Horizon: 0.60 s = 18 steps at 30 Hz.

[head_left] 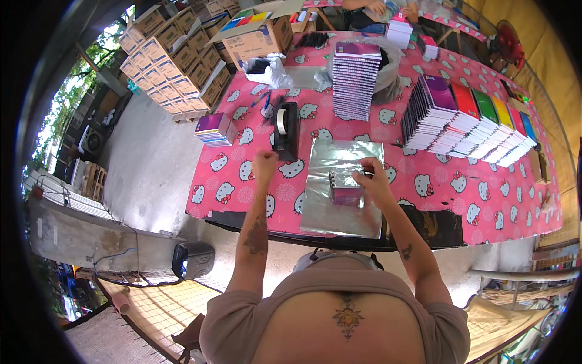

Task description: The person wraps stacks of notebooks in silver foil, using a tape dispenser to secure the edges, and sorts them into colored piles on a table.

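Note:
A clear, shiny plastic bag (pixel 318 212) lies flat on the table in front of me. A small purple spiral notebook (pixel 347 195) shows through it. My right hand (pixel 374 181) is at the bag's upper right side, with fingers bent and pinching the plastic. Left of the bag stands a black tape dispenser (pixel 286 145) with a pale roll of tape (pixel 281 121). Beside its near end, my left hand (pixel 265 166) is closed above the table. Whatever its fingers may hold is too small to make out.
Purple notebooks rise in a tall stack (pixel 356 85) beyond the bag. Rows of coloured notebooks (pixel 464 121) stand at right, a short stack (pixel 215 130) at left. Cartons (pixel 176 67) are piled at far left. Another person's hands (pixel 377 7) work at the far side.

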Each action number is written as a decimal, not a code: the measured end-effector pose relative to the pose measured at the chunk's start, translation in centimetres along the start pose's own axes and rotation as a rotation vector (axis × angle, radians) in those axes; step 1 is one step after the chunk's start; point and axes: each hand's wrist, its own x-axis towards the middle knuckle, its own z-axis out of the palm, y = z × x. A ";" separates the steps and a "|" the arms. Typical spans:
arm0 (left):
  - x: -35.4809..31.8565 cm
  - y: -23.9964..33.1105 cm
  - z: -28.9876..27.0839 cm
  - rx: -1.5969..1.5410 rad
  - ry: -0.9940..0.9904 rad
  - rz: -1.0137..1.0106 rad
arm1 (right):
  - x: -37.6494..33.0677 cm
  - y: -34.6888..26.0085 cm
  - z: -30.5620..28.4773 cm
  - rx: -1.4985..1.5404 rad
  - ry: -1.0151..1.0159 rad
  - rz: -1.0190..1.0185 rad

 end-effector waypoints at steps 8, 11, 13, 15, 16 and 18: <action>-3.4 20.0 0.1 0.006 -0.853 0.854 | -0.4 0.4 -0.5 0.116 0.042 0.030; -3.0 24.0 2.8 0.272 -1.104 1.026 | -0.2 0.5 -0.7 0.144 0.036 0.058; -1.8 23.7 5.7 0.395 -1.224 1.069 | -0.2 0.4 -0.8 0.180 0.032 0.091; -0.3 22.8 7.7 0.252 -1.395 0.892 | -0.3 0.5 -1.3 0.225 0.014 0.065; 0.4 21.8 8.5 0.186 -1.474 0.792 | -0.3 0.7 -1.4 0.265 0.007 0.068; 0.8 15.1 11.2 -0.238 -1.631 0.432 | -0.3 0.2 -0.2 0.289 -0.015 0.081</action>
